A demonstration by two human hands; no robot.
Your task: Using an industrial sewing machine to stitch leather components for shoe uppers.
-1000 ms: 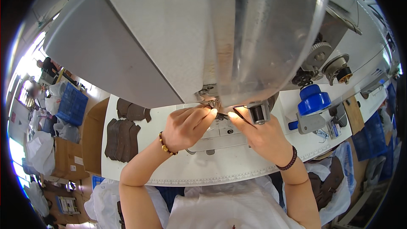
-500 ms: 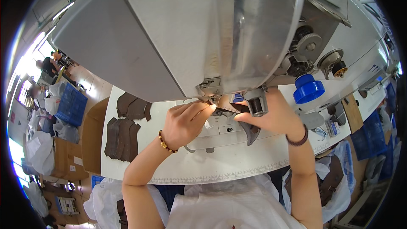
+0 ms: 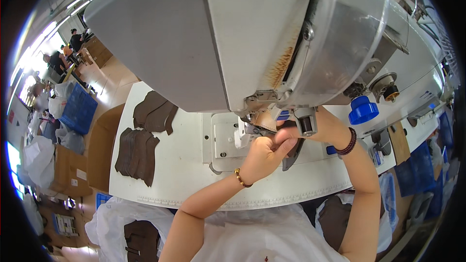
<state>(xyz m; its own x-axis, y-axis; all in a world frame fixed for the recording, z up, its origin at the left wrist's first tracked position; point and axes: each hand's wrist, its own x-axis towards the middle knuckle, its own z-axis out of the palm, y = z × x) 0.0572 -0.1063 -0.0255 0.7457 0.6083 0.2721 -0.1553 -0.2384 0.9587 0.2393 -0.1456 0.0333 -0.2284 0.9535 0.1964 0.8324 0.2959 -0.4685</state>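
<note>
Both hands work right under the head of a big grey sewing machine (image 3: 204,34), on the white surface (image 3: 184,174). The left hand (image 3: 264,153) is curled, its fingers pressed together against a dark brown leather piece (image 3: 291,153) beside the needle area. The right hand (image 3: 323,126) comes in from the right, wearing a dark bead bracelet, and lies partly behind the machine's metal foot; whether it pinches the piece or only steadies it, I cannot tell. The leather piece lies on the machine's pale plate (image 3: 221,140), between the two hands, mostly covered by them.

Judging by its flat lie and thin edge, the piece is probably light and bendy, not fragile, with enough grip that it should not slide freely. It seems best held at its free edges, flat under the fingertips and away from the needle.

To the left on the surface lie two stacks of similar brown cut pieces (image 3: 138,153), fanned out, apart from the hands. A blue round cap (image 3: 363,110) sits on the machine to the right. On the floor at far left stands a blue crate (image 3: 77,109), with brown cardboard boxes (image 3: 68,174) below it, one bearing a small white rectangular label. Pale plastic bags lie around them.
</note>
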